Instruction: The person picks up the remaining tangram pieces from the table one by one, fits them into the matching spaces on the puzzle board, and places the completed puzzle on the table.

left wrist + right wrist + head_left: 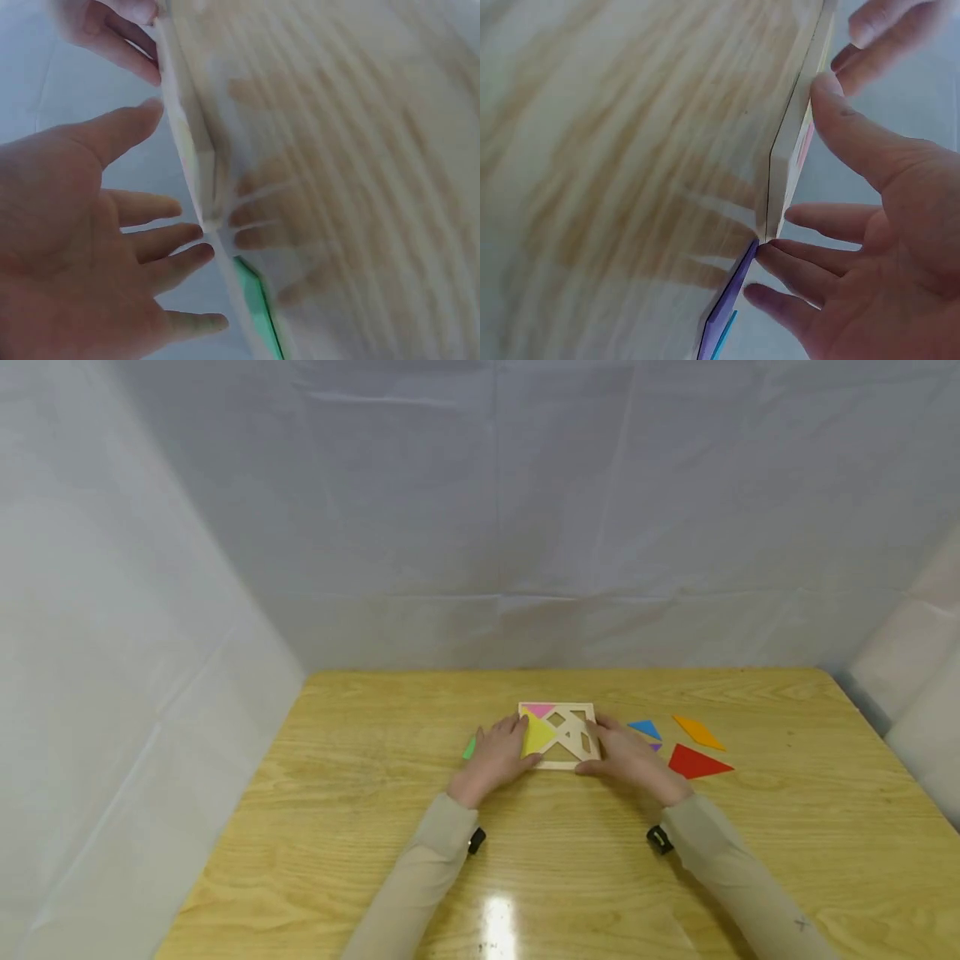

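A light wooden tangram board (558, 766) lies on the table between both hands. In its recesses are a yellow triangle (536, 735) and a pink piece (537, 710); other recesses show bare wood. My left hand (495, 756) rests at the board's left side, fingers extended, thumb near the front edge, partly over the yellow triangle. At the right side my right hand (626, 756) lies likewise, its thumb by the front corner. Both wrist views show fairly straight, spread fingers beside the board's edge. A green piece (259, 307) lies by the left fingers, a purple piece (731, 292) by the right ones.
Right of the board lie a blue piece (647, 728), an orange parallelogram (699, 732) and a red triangle (696, 762), the last partly behind the right hand. The wooden table (360, 777) ends at a white sheet (495, 527) behind, with another at the left.
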### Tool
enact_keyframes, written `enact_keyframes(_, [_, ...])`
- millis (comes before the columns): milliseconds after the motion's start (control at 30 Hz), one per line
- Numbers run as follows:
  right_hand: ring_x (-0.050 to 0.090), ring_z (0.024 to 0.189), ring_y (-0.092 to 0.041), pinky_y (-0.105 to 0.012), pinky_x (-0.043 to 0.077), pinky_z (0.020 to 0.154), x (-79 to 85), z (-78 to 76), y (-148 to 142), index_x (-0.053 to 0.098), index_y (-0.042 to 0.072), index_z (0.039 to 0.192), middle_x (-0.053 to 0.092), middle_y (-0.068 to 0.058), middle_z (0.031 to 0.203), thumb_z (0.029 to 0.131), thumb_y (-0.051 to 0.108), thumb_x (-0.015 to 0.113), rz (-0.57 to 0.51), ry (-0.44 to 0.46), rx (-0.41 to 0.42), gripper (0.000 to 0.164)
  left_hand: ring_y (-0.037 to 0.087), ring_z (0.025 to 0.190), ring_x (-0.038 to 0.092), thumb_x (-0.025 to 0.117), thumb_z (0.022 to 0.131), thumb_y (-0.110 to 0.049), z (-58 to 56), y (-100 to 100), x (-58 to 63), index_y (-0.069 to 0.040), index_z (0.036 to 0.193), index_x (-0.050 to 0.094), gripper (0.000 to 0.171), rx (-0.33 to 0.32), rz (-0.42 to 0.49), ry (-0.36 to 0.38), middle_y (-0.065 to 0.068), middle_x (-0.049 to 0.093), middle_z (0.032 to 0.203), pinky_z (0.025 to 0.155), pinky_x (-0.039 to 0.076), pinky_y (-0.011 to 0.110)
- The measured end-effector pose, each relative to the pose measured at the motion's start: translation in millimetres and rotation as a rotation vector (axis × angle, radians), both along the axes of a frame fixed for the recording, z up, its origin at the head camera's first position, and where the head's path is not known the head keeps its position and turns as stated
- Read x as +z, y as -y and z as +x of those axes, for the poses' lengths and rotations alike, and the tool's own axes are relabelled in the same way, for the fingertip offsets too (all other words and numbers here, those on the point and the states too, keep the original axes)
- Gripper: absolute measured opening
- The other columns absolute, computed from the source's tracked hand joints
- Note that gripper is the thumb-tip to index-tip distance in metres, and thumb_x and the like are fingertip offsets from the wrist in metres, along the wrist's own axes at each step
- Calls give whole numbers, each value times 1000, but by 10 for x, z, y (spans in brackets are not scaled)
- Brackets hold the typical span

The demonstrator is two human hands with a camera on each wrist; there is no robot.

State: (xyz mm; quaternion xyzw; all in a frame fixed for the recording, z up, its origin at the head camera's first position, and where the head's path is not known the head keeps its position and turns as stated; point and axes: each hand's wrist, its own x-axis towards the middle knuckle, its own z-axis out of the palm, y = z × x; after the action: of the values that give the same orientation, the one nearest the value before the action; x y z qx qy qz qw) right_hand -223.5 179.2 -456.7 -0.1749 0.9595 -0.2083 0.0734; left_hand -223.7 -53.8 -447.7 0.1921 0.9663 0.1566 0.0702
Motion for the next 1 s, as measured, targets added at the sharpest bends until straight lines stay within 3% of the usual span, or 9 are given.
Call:
enact_keyframes(267, [40,139,-52,-61,37,111,-3,17,-17,41,-10,149,35,-35,154,90,39,77,22,-15,28,85,35,153,22,60,99,-52,18,35,-33,3,157,30,85,-13,-36,71,20,27,164,117,15,70])
enact_keyframes(633, [34,142,-52,-63,34,112,2,30,-29,41,-9,149,33,-34,156,91,40,75,43,-7,29,84,36,153,23,63,96,-54,6,52,-62,1,155,36,85,-35,-64,25,17,32,163,117,18,71])
enact_keyframes(1000, [38,139,-53,-64,36,110,-29,101,-61,44,-10,147,33,-36,154,95,38,71,49,-52,117,76,33,154,22,61,97,-55,83,71,-56,0,157,33,86,-38,-61,43,15,31,164,119,15,68])
